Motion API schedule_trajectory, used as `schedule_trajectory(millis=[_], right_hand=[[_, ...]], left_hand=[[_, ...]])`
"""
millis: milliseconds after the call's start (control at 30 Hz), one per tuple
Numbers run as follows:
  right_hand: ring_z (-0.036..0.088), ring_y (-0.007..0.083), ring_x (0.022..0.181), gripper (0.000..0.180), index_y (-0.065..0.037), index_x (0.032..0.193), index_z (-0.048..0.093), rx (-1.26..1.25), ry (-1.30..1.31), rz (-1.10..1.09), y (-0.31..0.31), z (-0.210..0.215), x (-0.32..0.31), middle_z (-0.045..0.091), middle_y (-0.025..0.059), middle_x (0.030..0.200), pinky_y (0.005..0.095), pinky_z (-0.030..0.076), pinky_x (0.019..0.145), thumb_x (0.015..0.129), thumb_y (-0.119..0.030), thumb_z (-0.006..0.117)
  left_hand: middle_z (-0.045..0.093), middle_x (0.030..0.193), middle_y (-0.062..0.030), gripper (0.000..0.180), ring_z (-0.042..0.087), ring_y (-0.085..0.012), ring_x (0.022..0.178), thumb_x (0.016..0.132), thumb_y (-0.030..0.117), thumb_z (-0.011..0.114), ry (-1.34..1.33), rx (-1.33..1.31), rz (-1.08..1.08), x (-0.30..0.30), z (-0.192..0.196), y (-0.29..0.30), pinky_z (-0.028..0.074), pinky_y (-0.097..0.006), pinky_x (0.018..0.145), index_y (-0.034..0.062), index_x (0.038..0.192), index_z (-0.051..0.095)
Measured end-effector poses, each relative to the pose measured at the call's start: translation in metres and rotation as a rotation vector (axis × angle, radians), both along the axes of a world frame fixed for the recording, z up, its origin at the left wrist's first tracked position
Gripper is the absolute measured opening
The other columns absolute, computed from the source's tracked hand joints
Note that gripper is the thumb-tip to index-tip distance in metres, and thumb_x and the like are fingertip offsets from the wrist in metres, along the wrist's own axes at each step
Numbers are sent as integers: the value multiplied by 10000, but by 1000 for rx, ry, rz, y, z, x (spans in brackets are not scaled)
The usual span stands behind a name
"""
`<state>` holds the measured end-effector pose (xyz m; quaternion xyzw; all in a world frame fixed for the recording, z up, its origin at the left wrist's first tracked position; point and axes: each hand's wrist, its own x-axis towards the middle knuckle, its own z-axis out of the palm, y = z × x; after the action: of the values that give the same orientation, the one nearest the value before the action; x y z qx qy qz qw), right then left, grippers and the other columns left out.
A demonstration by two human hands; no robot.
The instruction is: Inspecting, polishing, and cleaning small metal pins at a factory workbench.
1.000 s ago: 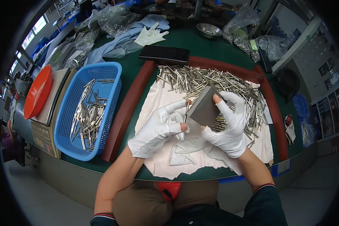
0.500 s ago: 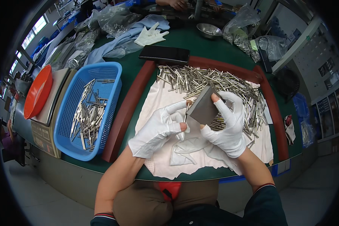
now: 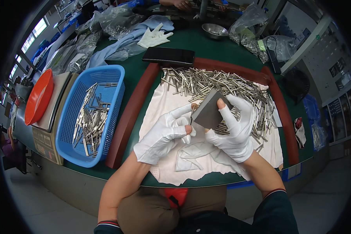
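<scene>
Green covers the workbench [image 3: 222,46] I look down on, cluttered at the far edge with plastic bags, a spare white glove [image 3: 155,37], a steel bowl [image 3: 215,30] and a black phone [image 3: 168,56]. Far left, an orange dish [image 3: 39,96] sits on a scale. Next to it a blue perforated basket [image 3: 90,113] holds a loose scatter of metal pins, seemingly a place for pieces kept apart from the main heap. A brown raised rim [image 3: 130,117] fences off a white cloth [image 3: 163,109], which keeps the pins from rolling and cushions them.

My left hand [image 3: 163,134], in a white glove with cut fingertips, pinches one thin pin [image 3: 192,114] upright between thumb and forefinger, fingers closed narrow around it. The pin's end meets the edge of a grey block [image 3: 208,113], which my right hand [image 3: 232,130] grips from below and behind, forefinger laid over the top to steady it. Both hover just above the cloth, near my body. Behind the block lies the large pile of silvery pins [image 3: 218,84], within easy reach on my right.
</scene>
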<state>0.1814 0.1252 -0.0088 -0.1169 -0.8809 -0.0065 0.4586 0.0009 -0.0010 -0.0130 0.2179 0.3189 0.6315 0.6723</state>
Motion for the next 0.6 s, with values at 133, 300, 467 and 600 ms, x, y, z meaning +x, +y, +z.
schedule_trajectory(millis=[133,300,467,600], right_hand=[[533,332,1020,752,-98,1312,577,44,-16,-5,1,0,1,523,155,1196,461,432,801,610,-285,773],[532,331,1020,726,-87,1292,592,104,-45,-12,0,5,1,520,153,1204,462,427,821,610,-270,762],[536,321,1010,731,-65,1283,593,-6,-31,-57,5,3,3,528,150,1184,451,424,856,593,-238,758],[543,300,994,750,-54,1279,593,-152,28,-30,4,2,1,537,148,1162,423,431,843,568,-211,774]], left_hand=[[648,1059,-69,792,626,-111,762,793,66,791,-56,27,16,0,-1,0,484,-201,587,-20,1459,371],[624,926,-29,806,635,-122,780,791,73,799,79,25,35,-2,-1,-1,497,-212,609,-22,1463,364],[579,832,-1,830,642,-133,786,792,89,804,100,4,92,3,7,-1,509,-220,629,-8,1479,348],[573,828,-9,855,640,-141,807,796,90,801,71,27,51,1,5,-1,515,-224,640,20,1499,319]])
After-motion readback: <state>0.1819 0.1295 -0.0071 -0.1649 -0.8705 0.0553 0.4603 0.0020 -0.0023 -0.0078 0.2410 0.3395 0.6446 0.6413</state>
